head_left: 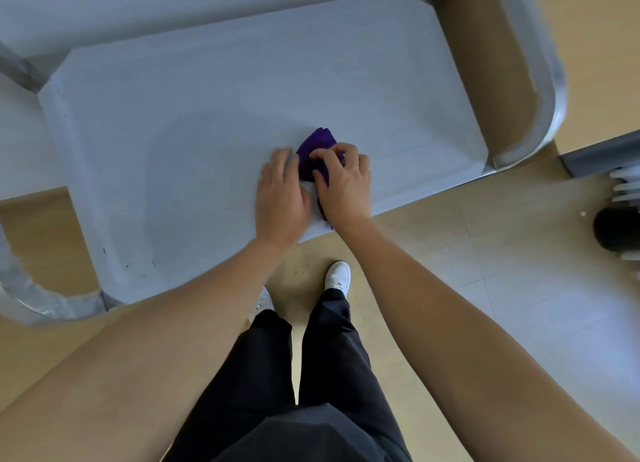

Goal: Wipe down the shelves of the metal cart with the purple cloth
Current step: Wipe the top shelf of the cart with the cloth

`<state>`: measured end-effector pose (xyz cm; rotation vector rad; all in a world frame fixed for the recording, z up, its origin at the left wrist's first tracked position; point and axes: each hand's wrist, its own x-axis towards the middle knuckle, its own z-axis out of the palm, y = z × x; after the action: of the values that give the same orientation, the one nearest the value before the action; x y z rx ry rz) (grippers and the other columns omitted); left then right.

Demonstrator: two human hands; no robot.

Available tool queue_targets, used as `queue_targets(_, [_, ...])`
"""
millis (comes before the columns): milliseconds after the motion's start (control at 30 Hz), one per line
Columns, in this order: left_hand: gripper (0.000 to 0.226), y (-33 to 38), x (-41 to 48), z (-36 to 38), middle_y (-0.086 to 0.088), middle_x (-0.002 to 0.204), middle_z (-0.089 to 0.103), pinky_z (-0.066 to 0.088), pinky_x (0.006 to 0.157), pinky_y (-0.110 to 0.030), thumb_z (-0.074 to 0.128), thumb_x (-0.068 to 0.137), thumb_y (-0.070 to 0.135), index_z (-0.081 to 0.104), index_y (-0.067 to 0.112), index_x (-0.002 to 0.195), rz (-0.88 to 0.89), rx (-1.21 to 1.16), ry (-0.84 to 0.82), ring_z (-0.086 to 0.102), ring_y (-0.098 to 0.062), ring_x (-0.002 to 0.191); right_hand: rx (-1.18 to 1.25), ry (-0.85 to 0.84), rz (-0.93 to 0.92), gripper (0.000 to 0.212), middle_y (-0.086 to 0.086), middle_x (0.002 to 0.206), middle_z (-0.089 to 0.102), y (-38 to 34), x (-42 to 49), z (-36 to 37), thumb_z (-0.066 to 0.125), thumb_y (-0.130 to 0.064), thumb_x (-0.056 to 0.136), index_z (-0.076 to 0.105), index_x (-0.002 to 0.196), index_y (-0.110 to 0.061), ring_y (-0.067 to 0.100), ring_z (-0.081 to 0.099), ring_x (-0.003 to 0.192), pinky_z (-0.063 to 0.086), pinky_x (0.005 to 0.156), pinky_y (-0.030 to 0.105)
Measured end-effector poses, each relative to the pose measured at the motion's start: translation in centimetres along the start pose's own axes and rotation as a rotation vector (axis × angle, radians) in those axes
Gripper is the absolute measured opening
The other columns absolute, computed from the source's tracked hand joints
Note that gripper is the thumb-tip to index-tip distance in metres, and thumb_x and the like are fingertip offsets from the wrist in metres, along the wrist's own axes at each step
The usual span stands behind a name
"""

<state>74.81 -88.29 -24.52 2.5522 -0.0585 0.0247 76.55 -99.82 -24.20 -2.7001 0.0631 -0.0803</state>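
The metal cart's top shelf (194,122) fills the upper half of the view, a flat grey tray with a low rim. A bunched purple cloth (313,150) lies on it near the front edge. My right hand (344,181) is on top of the cloth, its fingers curled and pinching the fabric. My left hand (280,191) rests flat against the cloth's left side, fingers together on the shelf; whether it grips the cloth is unclear. Most of the cloth is hidden under both hands.
Curved metal handles rise at the cart's right end (543,91) and left end (24,288). A wooden floor lies below, with my feet (337,274) close to the cart's front edge. A black round object (614,227) and white ribbed parts sit at the far right.
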Motion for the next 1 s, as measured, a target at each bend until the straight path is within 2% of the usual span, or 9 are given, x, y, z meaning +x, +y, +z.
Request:
queue_targets(233, [0.052,4.8,1.1,3.4,-0.021,0.137,0.051,0.042,0.105,-0.05,0.048,0.081,0.001,0.049,-0.005,0.132,0.07,0.05,-0.053,0.047,-0.038,0.129,-0.032,0.019,-0.009,0.027,0.003,0.121,0.053,6.5,2.3,-2.8,0.061,-0.02,0.088,0.063,0.114,-0.027,0.029,0.048,0.107,0.044,0.085,0.036])
queue_targets(333, [0.049,5.2,1.2,4.5,-0.018,0.142,0.046,0.035,0.112,-0.045,0.046,0.085,0.005,0.048,-0.002,0.133,0.036,0.117,-0.049,0.041,-0.033,0.136,-0.061,0.021,-0.002,0.027,0.004,0.122,0.051,9.8,4.0,-4.3,0.06,-0.021,0.089,0.062,0.115,-0.027,0.03,0.048,0.108,0.044,0.086,0.037])
queue_targets(500, [0.049,5.1,0.9,5.3,-0.017,0.146,0.042,0.03,0.115,-0.045,0.038,0.089,0.01,0.045,-0.002,0.136,0.042,0.196,-0.034,0.034,-0.033,0.14,-0.071,0.116,0.077,0.026,0.006,0.123,0.051,15.1,6.1,-6.3,0.058,-0.022,0.089,0.063,0.115,-0.025,0.031,0.048,0.105,0.044,0.088,0.038])
queue_targets(600, [0.051,5.3,1.0,5.3,-0.017,0.147,0.041,0.028,0.116,-0.045,0.037,0.088,0.01,0.043,-0.002,0.137,0.029,0.227,-0.042,0.032,-0.033,0.141,-0.017,0.207,0.176,0.027,0.012,0.118,0.053,14.7,6.1,-5.1,0.06,-0.018,0.086,0.065,0.112,-0.019,0.033,0.049,0.098,0.045,0.086,0.041])
queue_targets(700, [0.051,5.3,0.9,5.4,-0.017,0.146,0.042,0.029,0.115,-0.046,0.039,0.087,0.009,0.044,-0.002,0.137,0.025,0.224,-0.035,0.033,-0.032,0.141,0.063,0.179,0.019,0.027,0.015,0.112,0.055,11.0,4.7,-2.7,0.062,-0.015,0.082,0.067,0.109,-0.015,0.035,0.052,0.096,0.041,0.089,0.038])
queue_targets(800, [0.052,5.3,0.9,5.4,-0.016,0.146,0.042,0.031,0.115,-0.047,0.041,0.088,0.008,0.044,-0.003,0.139,0.007,0.208,-0.025,0.032,-0.031,0.142,0.08,0.123,-0.135,0.022,0.011,0.112,0.057,8.3,3.4,-1.7,0.062,-0.015,0.086,0.069,0.106,-0.017,0.032,0.052,0.095,0.044,0.086,0.036])
queue_targets(900, [0.051,5.3,1.0,5.5,-0.017,0.147,0.042,0.029,0.115,-0.047,0.037,0.089,0.009,0.044,-0.003,0.138,0.018,0.213,-0.025,0.032,-0.032,0.142,0.036,0.132,-0.188,0.023,0.007,0.112,0.058,10.3,4.8,-2.8,0.063,-0.017,0.085,0.069,0.107,-0.02,0.03,0.052,0.095,0.045,0.081,0.036])
queue_targets(1000, [0.052,5.5,1.0,5.5,-0.017,0.147,0.04,0.025,0.117,-0.046,0.033,0.089,0.011,0.043,-0.003,0.138,0.017,0.226,-0.036,0.03,-0.033,0.142,0.005,0.215,-0.099,0.025,0.009,0.112,0.058,14.8,6.8,-4.6,0.06,-0.018,0.084,0.069,0.107,-0.02,0.031,0.053,0.095,0.046,0.085,0.041])
